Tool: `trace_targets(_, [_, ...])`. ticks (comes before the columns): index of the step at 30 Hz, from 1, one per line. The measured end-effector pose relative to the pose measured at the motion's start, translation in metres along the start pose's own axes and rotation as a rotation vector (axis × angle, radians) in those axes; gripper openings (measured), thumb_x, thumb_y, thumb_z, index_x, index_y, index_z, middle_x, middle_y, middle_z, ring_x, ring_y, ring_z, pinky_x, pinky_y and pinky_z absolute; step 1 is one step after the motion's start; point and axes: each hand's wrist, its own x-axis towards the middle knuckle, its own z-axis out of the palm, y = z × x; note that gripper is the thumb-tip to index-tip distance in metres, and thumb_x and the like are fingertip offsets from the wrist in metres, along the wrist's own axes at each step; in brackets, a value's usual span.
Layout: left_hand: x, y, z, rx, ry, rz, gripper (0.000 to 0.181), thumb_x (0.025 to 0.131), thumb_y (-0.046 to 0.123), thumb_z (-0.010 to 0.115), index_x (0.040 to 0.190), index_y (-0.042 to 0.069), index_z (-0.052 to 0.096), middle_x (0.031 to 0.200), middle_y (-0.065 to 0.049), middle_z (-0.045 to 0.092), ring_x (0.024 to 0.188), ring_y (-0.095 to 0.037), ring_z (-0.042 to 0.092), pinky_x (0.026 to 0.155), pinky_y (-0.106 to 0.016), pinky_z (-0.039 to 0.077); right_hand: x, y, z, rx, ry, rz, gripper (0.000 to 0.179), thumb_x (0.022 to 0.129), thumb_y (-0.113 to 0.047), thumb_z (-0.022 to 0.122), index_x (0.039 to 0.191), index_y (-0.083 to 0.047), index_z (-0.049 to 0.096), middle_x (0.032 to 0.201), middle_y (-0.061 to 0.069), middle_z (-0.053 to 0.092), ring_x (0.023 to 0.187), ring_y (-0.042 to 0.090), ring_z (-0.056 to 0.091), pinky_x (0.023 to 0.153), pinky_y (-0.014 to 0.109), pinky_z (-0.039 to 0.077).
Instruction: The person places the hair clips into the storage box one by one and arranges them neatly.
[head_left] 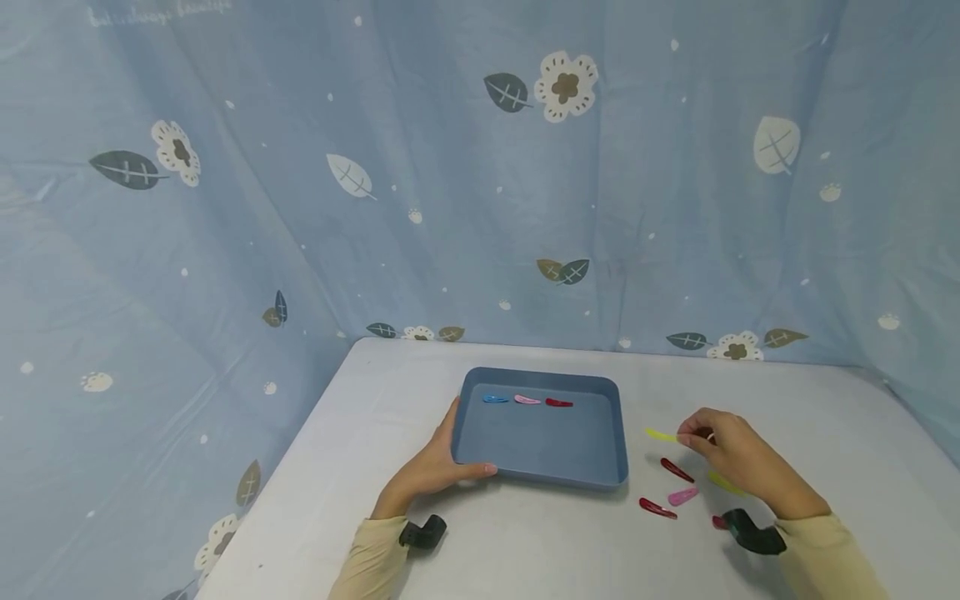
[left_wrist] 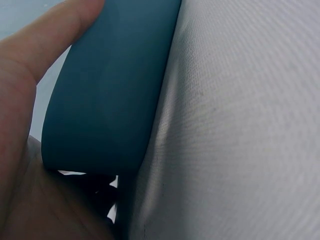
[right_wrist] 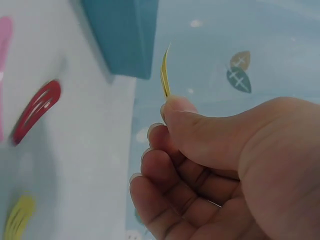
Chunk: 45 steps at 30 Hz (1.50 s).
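Observation:
A shallow blue-grey tray [head_left: 540, 450] stands on the white table. My left hand [head_left: 437, 467] grips its near left corner, the thumb [left_wrist: 60, 30] along the front wall and the other fingers along the left side. Inside, near the back wall, lie a blue hair clip [head_left: 495, 399], a pink hair clip [head_left: 527, 400] and a red hair clip [head_left: 558, 402] in a row. To the right of the tray, my right hand [head_left: 731, 454] pinches one end of a yellow hair clip [right_wrist: 165, 75] between thumb and forefinger, above the table.
Loose clips lie right of the tray: red clips [head_left: 677, 470] [head_left: 657, 508], a pink clip [head_left: 683, 497], another yellow clip [head_left: 725, 483] and a red piece [head_left: 719, 522] partly behind the right wrist's camera [head_left: 753, 533]. A patterned blue curtain [head_left: 480, 208] hangs behind the table.

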Motion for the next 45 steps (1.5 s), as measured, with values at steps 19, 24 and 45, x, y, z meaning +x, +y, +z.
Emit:
trace_targets(19, [-0.004, 0.002, 0.001, 0.012, 0.017, -0.026, 0.138, 0.076, 0.048, 0.09, 0.167, 0.013, -0.008, 0.176, -0.012, 0.001, 0.162, -0.037, 0.008, 0.126, -0.064, 0.019, 0.033, -0.047, 0.002, 0.062, 0.035, -0.132, 0.006, 0.097, -0.009, 0.071, 0.098, -0.004, 0.072, 0.091, 0.002, 0.07, 0.083, 0.015, 0.06, 0.071, 0.024, 0.054])
trace_targets(24, [-0.004, 0.002, 0.001, 0.015, 0.014, -0.018, 0.138, 0.077, 0.046, 0.09, 0.167, 0.014, -0.009, 0.176, -0.012, 0.001, 0.162, -0.036, 0.008, 0.126, -0.064, 0.019, 0.046, -0.056, 0.006, 0.075, 0.038, -0.158, 0.006, 0.097, -0.007, 0.07, 0.098, -0.002, 0.072, 0.091, 0.003, 0.07, 0.083, 0.014, 0.062, 0.073, 0.026, 0.055])
trace_targets(45, [-0.003, 0.002, 0.0, 0.011, 0.016, -0.005, 0.137, 0.077, 0.048, 0.09, 0.167, 0.015, -0.008, 0.176, -0.009, 0.001, 0.163, -0.033, 0.008, 0.127, -0.063, 0.019, 0.089, -0.08, 0.033, 0.133, 0.028, -0.184, 0.008, 0.098, -0.005, 0.069, 0.098, 0.002, 0.073, 0.097, 0.015, 0.073, 0.083, 0.016, 0.063, 0.073, 0.029, 0.055])
